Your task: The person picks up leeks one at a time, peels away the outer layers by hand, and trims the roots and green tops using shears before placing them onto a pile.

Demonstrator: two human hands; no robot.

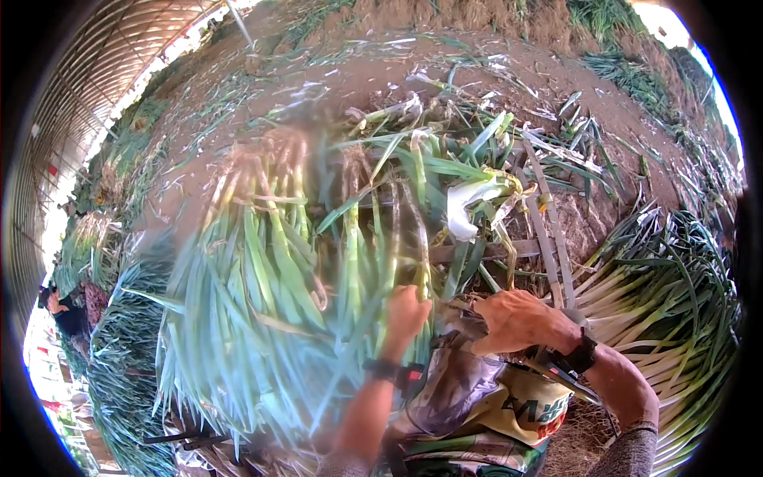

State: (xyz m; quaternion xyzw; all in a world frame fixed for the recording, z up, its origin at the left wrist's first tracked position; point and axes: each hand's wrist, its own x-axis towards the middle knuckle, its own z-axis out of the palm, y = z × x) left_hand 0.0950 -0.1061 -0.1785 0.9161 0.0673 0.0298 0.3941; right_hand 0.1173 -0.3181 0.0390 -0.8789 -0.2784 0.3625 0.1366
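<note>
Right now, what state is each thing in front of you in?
Left hand: curled, grip unclear
Right hand: bent, hold unclear
Left green onions: lying bunched, roots attached
Right green onions: lying piled
Yellow printed material: creased
Left wristband: worn
Right wristband: worn
Loose leaves: scattered

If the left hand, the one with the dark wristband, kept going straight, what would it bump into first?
Probably the long yellow-green onion stalks with dry brownish skins, just beyond the knuckles of the left hand. It may already touch them; blur makes the depth unclear.
</note>
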